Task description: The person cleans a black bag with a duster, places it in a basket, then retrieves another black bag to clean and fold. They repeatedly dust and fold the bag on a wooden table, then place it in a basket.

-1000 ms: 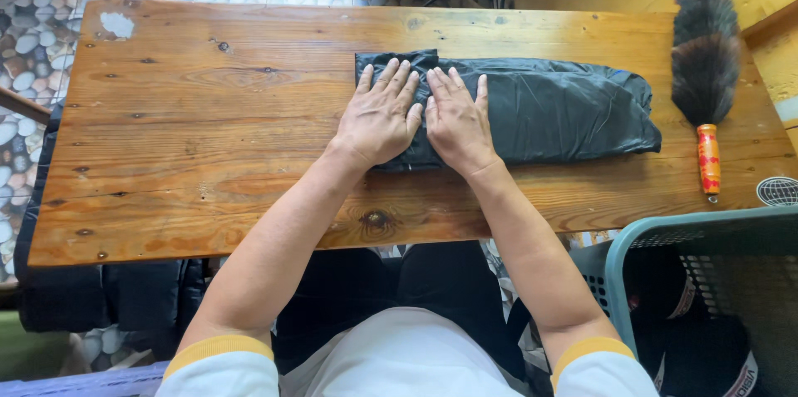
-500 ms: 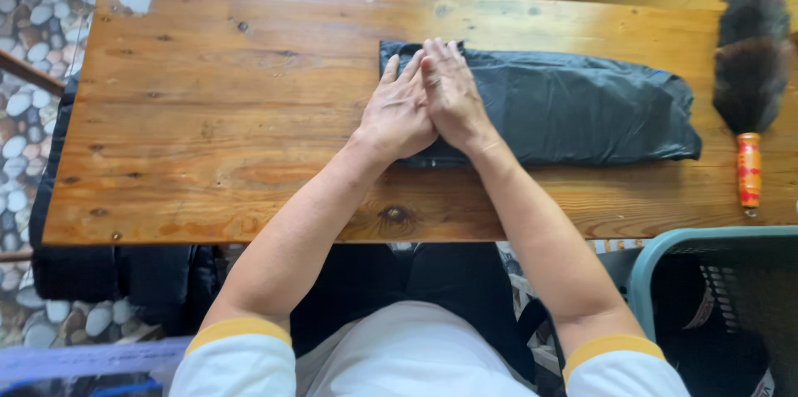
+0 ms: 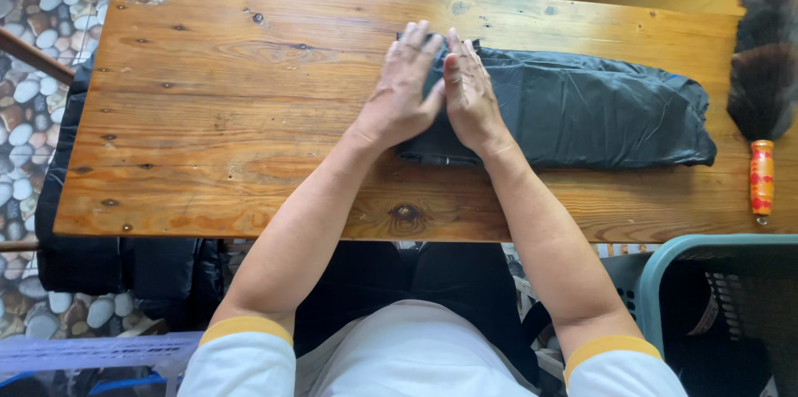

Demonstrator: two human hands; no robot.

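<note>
- Both hands lie flat with fingers spread, gripping nothing: left hand [image 3: 403, 89] and right hand [image 3: 470, 93] side by side, pressing the left end of the cloth [image 3: 573, 110].
- The cloth's long axis runs left-right across the counter [image 3: 233, 114], stretching away to the right hand's side.
- Cloth: dark, folded, wrinkled, slightly shiny.

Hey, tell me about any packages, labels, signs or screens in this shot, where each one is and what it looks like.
None in view: only a folded dark garment under both hands on the wooden table, a feather duster with a red-orange handle at the right edge, and a teal basket below it.
</note>
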